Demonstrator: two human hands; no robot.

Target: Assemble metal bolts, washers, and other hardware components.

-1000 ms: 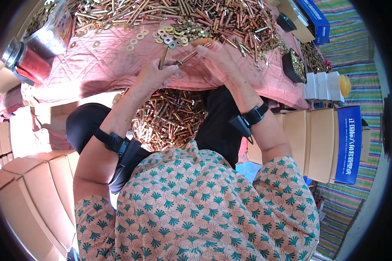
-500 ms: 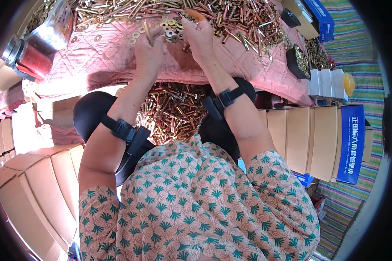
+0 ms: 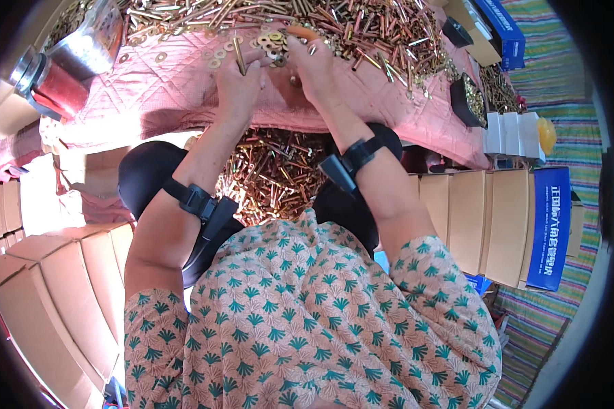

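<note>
My left hand (image 3: 240, 85) is closed on a long brass-coloured bolt (image 3: 239, 56), which stands up steeply from the fingers. My right hand (image 3: 315, 71) is beside it, its fingers bent together at the edge of a cluster of flat round washers (image 3: 273, 42). An orange finger cover (image 3: 303, 32) sits on one of its fingertips. Whatever those fingertips may pinch is too small to make out. A heap of similar metal bolts (image 3: 361, 34) spreads behind both hands on a pink quilted cloth (image 3: 164, 88).
More bolts (image 3: 273, 170) fill the space between my knees. To the left stand a red container (image 3: 58, 92) and cardboard boxes (image 3: 68, 273). On the right are a black tray of small parts (image 3: 465, 99), small white boxes (image 3: 512, 133) and a row of cartons (image 3: 467, 218).
The orange-covered finger of my right hand has come down and left toward the washers. My left hand still grips the bolt, shifted slightly right.
</note>
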